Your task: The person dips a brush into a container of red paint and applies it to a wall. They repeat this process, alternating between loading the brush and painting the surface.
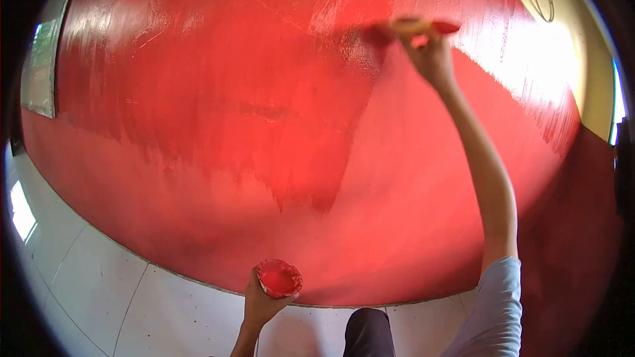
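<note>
My right hand (430,56) is raised at the upper right, its fingers closed round the handle of a paintbrush (411,25). The dark bristles point left and touch, or nearly touch, the red wall (264,119); motion blurs them. Low in the view, my left hand (263,301) grips a small round tub of red paint (279,278) from its left side and below. Paint is smeared over the tub's rim. Glossier, deeper red covers the upper and middle wall, with ragged lower edges over a duller red.
White floor tiles (178,311) run along the wall's foot, with small red specks on them. A glass-like panel (43,59) stands at the left. At the upper right, a cable loop (544,0) hangs on a cream wall (598,86). My dark-clad knee (368,332) shows at the bottom.
</note>
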The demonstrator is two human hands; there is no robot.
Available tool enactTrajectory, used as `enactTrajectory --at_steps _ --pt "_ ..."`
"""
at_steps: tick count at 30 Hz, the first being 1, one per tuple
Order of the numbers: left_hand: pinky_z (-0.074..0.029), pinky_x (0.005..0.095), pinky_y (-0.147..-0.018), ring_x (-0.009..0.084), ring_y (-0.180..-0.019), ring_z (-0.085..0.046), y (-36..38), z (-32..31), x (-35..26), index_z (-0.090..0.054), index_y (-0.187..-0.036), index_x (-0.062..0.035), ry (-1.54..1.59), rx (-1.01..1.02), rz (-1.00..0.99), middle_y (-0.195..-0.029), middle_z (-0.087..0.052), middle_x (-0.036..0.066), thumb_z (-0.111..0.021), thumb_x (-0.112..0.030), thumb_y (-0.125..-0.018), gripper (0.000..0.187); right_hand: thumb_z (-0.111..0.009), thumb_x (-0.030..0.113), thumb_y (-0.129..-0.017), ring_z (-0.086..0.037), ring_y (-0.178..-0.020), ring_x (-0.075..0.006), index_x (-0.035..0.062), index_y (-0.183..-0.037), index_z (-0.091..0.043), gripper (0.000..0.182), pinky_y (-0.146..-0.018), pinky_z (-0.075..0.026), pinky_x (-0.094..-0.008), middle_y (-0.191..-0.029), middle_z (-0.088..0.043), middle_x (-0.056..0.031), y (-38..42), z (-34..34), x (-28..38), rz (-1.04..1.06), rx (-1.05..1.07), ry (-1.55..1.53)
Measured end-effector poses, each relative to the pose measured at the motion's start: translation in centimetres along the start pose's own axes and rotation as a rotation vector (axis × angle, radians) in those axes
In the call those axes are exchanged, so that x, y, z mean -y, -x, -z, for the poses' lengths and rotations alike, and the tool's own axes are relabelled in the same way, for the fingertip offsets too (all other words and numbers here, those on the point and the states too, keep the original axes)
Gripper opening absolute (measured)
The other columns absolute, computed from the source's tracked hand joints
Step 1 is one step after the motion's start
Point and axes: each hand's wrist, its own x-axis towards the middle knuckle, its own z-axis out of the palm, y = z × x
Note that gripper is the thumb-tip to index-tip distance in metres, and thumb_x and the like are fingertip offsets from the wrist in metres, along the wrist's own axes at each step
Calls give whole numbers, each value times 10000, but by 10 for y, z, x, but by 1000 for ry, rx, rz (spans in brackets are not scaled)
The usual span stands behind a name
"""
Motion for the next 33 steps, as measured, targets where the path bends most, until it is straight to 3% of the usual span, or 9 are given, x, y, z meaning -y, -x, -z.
enactTrajectory --at_steps 5,7,12,14,17,21,27,30,33 --pt "-528 387 -821 295 -1017 -616 -1 -1 6 -428 -1184 -37 18 24 -52 -1106 -608 153 -900 -235 -514 843 -641 79 -844 -638 -865 -153 107 -1035 -681 197 -678 -511 -270 -1058 -674 -46 -32 -2 -6 46 -182 19" --pt "-523 384 -831 292 -1013 -621 0 0 8 -431 -1187 -35 5 31 -50 -1104 -614 152 -897 -232 -527 832 -644 41 -759 -651 -880 -224 109 -993 -678 246 -747 -527 -327 -984 -684 -61 11 -6 15 299 52 155" --pt "-518 379 -837 277 -1020 -619 1 1 8 -446 -1189 -37 53 68 -66 -1101 -615 147 -898 -239 -532 823 -680 83 -694 -611 -790 -218 218 -1075 -641 406 -569 -527 -320 -998 -641 -23 190 -32 107 109 391 3" --pt "-518 380 -838 277 -1030 -615 2 2 6 -443 -1200 -35 33 68 -77 -1116 -608 149 -899 -248 -532 836 -688 89 -719 -616 -799 -217 213 -1126 -632 429 -613 -534 -329 -1010 -642 -19 234 -25 146 59 642 -46" --pt "-517 380 -840 278 -1036 -613 1 2 2 -433 -1214 -31 3 49 -69 -1128 -604 149 -900 -253 -530 858 -704 71 -723 -590 -701 -222 157 -1114 -664 402 -558 -496 -335 -933 -665 -42 228 -25 137 18 570 -364" --pt "-519 378 -839 281 -1038 -612 1 1 4 -423 -1222 -22 -23 35 -42 -1132 -600 155 -902 -258 -522 881 -627 -24 -825 -660 -914 -224 83 -990 -696 209 -777 -520 -341 -974 -692 -94 126 -21 66 -186 284 -334" --pt "-524 375 -845 260 -1049 -597 1 -3 12 -436 -1203 -26 15 31 -30 -1132 -593 147 -910 -186 -498 864 -631 62 -839 -663 -869 -193 82 -1003 -688 175 -722 -514 -285 -1004 -691 -88 -54 0 -22 77 -321 57" --pt "-523 373 -852 257 -1047 -598 1 -1 11 -437 -1205 -25 0 58 -3 -1131 -594 143 -906 -185 -505 858 -626 90 -846 -661 -850 -233 93 -1007 -688 173 -735 -518 -313 -993 -688 -98 -59 -10 -26 -11 -193 78" --pt "-521 382 -830 301 -1021 -617 1 -2 20 -437 -1194 -23 -30 56 -14 -1103 -608 164 -905 -273 -512 863 -652 53 -733 -631 -809 -268 140 -978 -677 261 -690 -526 -347 -938 -670 -69 18 -30 2 329 27 123"
